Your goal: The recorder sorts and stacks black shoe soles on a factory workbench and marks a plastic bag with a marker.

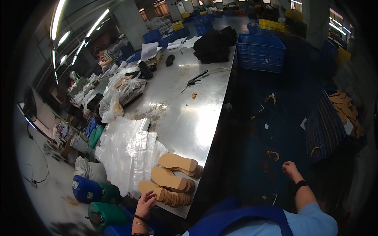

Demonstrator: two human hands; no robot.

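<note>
Tan shoe soles lie in three groups at the near end of a metal table (189, 106). The front row of soles (172, 198) is fanned out with its edges overlapping, the middle stack (168, 178) sits behind it, and the far stack (177, 162) is beyond that. My left hand (145, 203) is at the left end of the front row, fingers apart, its fingertips beside or on the nearest sole; I cannot tell if they touch. Out to the right, over the dark floor, my right hand (290, 169) has its fingers curled in, with nothing visible in them.
Clear plastic bags (130, 153) lie left of the soles. An air blow gun (194, 80) and black cloth (214, 45) are farther up the table. A crate of tan soles (330, 126) stands at right, a blue crate (260, 53) beyond. Scraps (272, 155) litter the floor; jerrycans (106, 215) stand at left.
</note>
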